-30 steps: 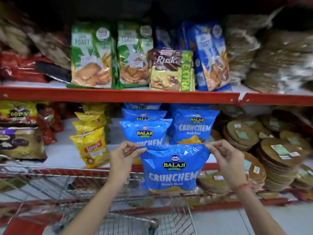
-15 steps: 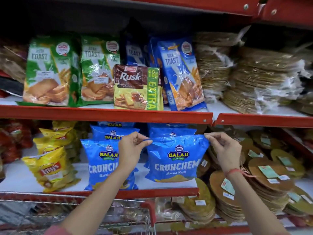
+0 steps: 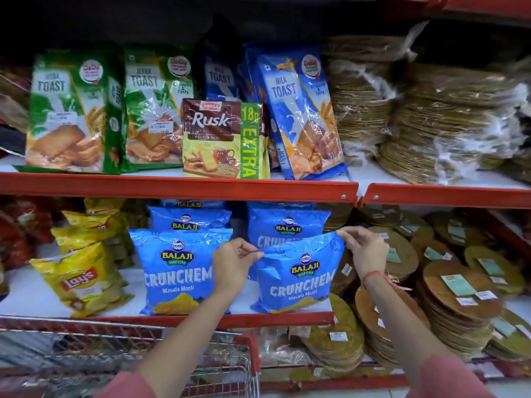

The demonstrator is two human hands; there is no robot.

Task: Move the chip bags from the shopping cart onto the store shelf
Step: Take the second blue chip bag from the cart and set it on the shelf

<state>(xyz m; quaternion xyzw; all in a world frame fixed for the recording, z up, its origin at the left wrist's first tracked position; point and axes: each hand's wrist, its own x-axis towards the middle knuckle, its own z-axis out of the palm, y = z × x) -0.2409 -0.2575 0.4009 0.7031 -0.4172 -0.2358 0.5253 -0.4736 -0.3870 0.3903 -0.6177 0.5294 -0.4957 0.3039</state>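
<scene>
I have a blue chip bag (image 3: 298, 278) pinched by its top two corners, standing upright at the front of the lower shelf (image 3: 287, 318), its bottom edge resting on the white shelf board just behind the red lip. My left hand (image 3: 232, 264) closes thumb and forefinger on the top left corner; my right hand (image 3: 365, 251) nips the top right corner the same way, the other fingers curled loosely behind. A red thread sits on my right wrist.

Just to the left stands another blue bag (image 3: 178, 271) of the same kind, upright, and my left hand covers part of its right edge. More blue bags (image 3: 287, 225) stand behind both of them in two rows. Further left lie yellow chip bags (image 3: 83, 277), tilted. To the right of my bag are stacks of round flat discs (image 3: 459, 294) in clear wrap with small labels.

On the shelf above stand green toast packs (image 3: 69, 110), a brown rusk pack (image 3: 221, 139) and a blue milk toast pack (image 3: 301, 110).

Below my arms, the wire rim and red corner of the shopping cart (image 3: 247, 354) sit close against the shelf; I cannot tell what lies in it
</scene>
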